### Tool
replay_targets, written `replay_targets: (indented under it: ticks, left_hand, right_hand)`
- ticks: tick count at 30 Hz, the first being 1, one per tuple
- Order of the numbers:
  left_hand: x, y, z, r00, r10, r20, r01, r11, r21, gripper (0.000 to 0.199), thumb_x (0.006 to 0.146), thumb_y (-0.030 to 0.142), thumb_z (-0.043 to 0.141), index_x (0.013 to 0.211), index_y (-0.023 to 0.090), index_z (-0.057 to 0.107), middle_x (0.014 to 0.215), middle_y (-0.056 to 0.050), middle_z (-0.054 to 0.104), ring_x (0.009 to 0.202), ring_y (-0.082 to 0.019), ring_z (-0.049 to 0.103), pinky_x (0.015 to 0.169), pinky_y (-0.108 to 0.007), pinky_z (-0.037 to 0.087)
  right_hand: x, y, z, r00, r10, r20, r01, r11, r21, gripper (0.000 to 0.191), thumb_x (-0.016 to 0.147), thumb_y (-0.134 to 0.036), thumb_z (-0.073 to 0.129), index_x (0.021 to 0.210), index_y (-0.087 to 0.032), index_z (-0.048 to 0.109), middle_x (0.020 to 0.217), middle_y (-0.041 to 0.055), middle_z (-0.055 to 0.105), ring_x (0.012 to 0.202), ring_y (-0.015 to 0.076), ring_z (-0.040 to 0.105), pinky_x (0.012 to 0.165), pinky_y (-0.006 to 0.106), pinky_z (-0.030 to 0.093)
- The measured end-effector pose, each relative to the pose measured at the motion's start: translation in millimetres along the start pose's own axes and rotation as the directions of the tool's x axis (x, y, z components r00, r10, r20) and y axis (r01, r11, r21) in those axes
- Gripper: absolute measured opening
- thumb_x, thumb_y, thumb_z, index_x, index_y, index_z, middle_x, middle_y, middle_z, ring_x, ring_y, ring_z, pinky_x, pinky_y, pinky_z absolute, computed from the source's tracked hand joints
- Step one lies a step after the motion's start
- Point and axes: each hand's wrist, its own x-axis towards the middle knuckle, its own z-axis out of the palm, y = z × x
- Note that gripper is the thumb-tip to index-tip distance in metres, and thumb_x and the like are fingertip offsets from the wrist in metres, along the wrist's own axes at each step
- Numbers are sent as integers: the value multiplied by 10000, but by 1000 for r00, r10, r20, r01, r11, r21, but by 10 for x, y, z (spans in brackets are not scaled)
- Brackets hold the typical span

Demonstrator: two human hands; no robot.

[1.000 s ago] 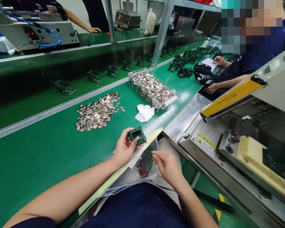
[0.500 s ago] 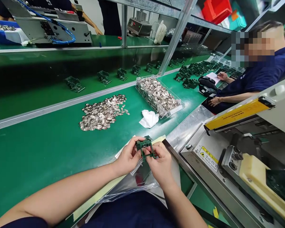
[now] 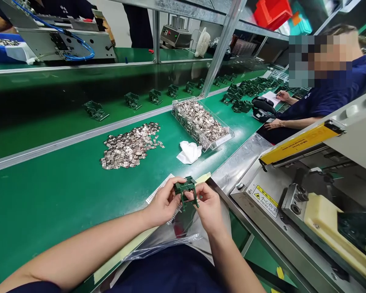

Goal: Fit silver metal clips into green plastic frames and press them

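Close to my body, above the front edge of the green table, I hold a dark green plastic frame (image 3: 186, 189) with an open middle. My left hand (image 3: 163, 204) pinches its left side between thumb and fingers. On the opposite side, my right hand (image 3: 210, 205) grips the frame, its fingertips partly hidden behind it. Whether a small part sits in the right fingers I cannot make out. Beneath the left hand lies a white gridded strip (image 3: 159, 188). A crumpled white tissue (image 3: 189, 152) rests on the table beyond the hands.
A pile of small metal pieces (image 3: 129, 146) lies left of a clear box (image 3: 221, 140) full of similar pieces. Green frames (image 3: 133, 101) line the belt behind. At right stands a machine (image 3: 266, 199); past it sits a co-worker (image 3: 326, 91).
The view has shifted slightly. The green frame tilts a little differently in my hands, and my right fingers have moved slightly on it. Across the belt, another person's hand has moved.
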Motion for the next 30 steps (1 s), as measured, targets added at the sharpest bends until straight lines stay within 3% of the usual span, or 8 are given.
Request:
replay_targets:
  ticks: [7, 12, 14, 18, 20, 22, 25, 30]
  left_hand:
    - [95, 227, 229, 965, -34, 262, 26, 999, 32, 367, 905, 276, 551, 1267, 248, 497, 833, -53, 671, 727, -194, 665, 675, -303, 549]
    - [587, 583, 813, 734, 60, 677, -53, 998, -32, 619, 840, 248, 644, 1410, 272, 403, 1087, -110, 705, 931, -237, 705, 787, -358, 585]
    - [869, 700, 1241, 710, 152, 687, -206, 979, -4, 624, 808, 284, 686, 1385, 263, 447, 1158, -123, 690, 1040, -265, 677, 864, -402, 569]
    - [1317, 844, 2278, 671, 348, 655, -492, 869, 42, 592, 765, 352, 721, 1303, 185, 538, 1320, -182, 592, 1239, -343, 549, 1034, -510, 452]
    - [1450, 875, 2730, 663, 341, 667, -505, 861, 62, 694, 708, 368, 768, 1319, 152, 522, 1372, -209, 541, 1288, -380, 493, 1068, -546, 405]
    - [1527, 896, 3046, 682, 294, 669, -455, 887, 75, 757, 648, 373, 814, 1309, 139, 530, 1338, -217, 565, 1248, -390, 526, 1044, -553, 425]
    - [1559, 919, 3166, 740, 277, 613, -374, 927, 34, 737, 599, 376, 846, 1249, 150, 582, 1176, -179, 660, 1076, -335, 636, 943, -497, 514]
    - [1438, 841, 2387, 803, 278, 527, -283, 956, -74, 604, 624, 310, 829, 1188, 203, 644, 1088, -113, 674, 993, -254, 653, 918, -429, 540]
  right_hand:
    - [-347, -267, -633, 950, -227, 213, 261, 954, -146, 638, 840, -353, 738, 1403, -280, 447, 1380, 120, 445, 890, 211, 577, 679, 314, 508]
    - [-908, -389, -1389, 939, -311, -147, 273, 934, -230, 584, 778, -469, 786, 1268, -230, 575, 1189, 120, 591, 1030, 298, 582, 797, 383, 534]
    - [-1164, -403, -1764, 743, -376, -554, 293, 926, -237, 568, 761, -457, 797, 1234, -224, 584, 1127, 104, 597, 990, 278, 593, 782, 376, 537]
    - [-1568, -386, -2459, 74, -268, -961, 351, 909, -226, 499, 678, -342, 838, 1084, -207, 583, 869, 5, 529, 705, 157, 568, 528, 234, 468]
    - [-1653, -367, -2698, -20, -189, -982, 289, 939, -186, 586, 596, -340, 873, 1076, -206, 565, 834, -12, 505, 660, 151, 561, 471, 224, 444]
    - [-1649, -367, -2847, 31, -183, -983, 199, 964, -174, 676, 550, -363, 888, 1117, -200, 559, 909, 24, 556, 718, 186, 596, 469, 240, 468]
    - [-1505, -439, -2969, 277, -256, -926, 83, 967, -242, 671, 598, -429, 865, 1154, -181, 584, 1122, 115, 616, 979, 275, 617, 625, 299, 554]
    - [-1157, -675, -3147, 702, -171, -691, -118, 929, -350, 643, 624, -476, 846, 1158, -188, 633, 1171, 140, 653, 1159, 349, 564, 906, 470, 516]
